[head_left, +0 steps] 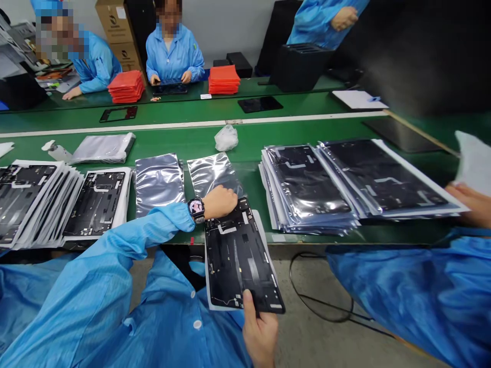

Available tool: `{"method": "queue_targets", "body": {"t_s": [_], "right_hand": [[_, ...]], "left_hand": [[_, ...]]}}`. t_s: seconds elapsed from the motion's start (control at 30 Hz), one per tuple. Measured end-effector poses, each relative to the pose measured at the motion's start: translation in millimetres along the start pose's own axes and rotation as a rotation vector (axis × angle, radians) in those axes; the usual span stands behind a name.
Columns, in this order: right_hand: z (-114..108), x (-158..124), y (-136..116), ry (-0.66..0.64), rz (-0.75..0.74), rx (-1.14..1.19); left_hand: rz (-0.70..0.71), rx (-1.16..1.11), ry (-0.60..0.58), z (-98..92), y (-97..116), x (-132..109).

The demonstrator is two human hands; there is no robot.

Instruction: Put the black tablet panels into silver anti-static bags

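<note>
A black tablet-sized panel [238, 255] with white film edging and exposed inner parts hangs over the green belt's front edge. My left hand [220, 201], with a smartwatch on its wrist, grips the panel's far end. My right hand [261, 327] holds its near end, thumb on top. Just beyond my left hand lies a silver anti-static bag [213, 171], partly under my fingers. A second bag [158, 184] lies to its left. Far right, another person's hand [470, 204] holds a white sheet [473, 161].
Stacked black panels [95, 204] lie left on the green conveyor belt [245, 145]; bagged panels [307, 186] lie right. Beyond, a white plastic bag [226, 138], red packet stacks [224, 79] and seated co-workers [174, 51] occupy a second belt. A cable [318, 289] loops on the floor.
</note>
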State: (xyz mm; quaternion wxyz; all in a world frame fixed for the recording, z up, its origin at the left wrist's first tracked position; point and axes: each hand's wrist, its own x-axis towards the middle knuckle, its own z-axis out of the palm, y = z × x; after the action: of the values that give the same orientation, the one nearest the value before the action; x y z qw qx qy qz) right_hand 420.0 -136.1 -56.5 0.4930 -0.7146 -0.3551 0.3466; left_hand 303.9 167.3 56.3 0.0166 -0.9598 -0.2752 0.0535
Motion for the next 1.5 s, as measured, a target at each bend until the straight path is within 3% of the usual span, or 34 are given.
{"method": "queue_targets", "body": {"t_s": [0.2, 0.37, 0.5, 0.63, 0.73, 0.87, 1.03, 1.27, 1.5], "right_hand": [[-10, 9, -11, -0.063, 0.031, 0.054], [-9, 28, -22, 0.033, 0.105, 0.102], [14, 45, -27, 0.232, 0.086, 0.097], [52, 70, -31, 0.426, -0.053, 0.186], [80, 97, -36, 0.481, -0.109, 0.259], [96, 125, -44, 0.430, -0.146, 0.335], [78, 125, -46, 0.235, -0.201, 0.338], [57, 104, -44, 0.143, -0.194, 0.311], [57, 105, -57, 0.145, -0.148, 0.309]], "left_hand": [[0.042, 0.024, -0.001, 5.3, 4, -1], [0.114, 0.062, 0.013, -1.3, 18, -8], [0.149, 0.068, 0.046, -12.6, 41, -16], [0.208, -0.004, 0.092, -26.6, 72, -25], [0.235, -0.060, 0.111, -34.2, 89, -30], [0.148, -0.089, 0.109, -41.4, 86, -30], [0.040, -0.112, 0.121, -46.2, 72, -31], [0.141, -0.172, 0.110, -41.4, 77, -29], [0.209, -0.124, 0.099, -49.5, 84, -29]]}}
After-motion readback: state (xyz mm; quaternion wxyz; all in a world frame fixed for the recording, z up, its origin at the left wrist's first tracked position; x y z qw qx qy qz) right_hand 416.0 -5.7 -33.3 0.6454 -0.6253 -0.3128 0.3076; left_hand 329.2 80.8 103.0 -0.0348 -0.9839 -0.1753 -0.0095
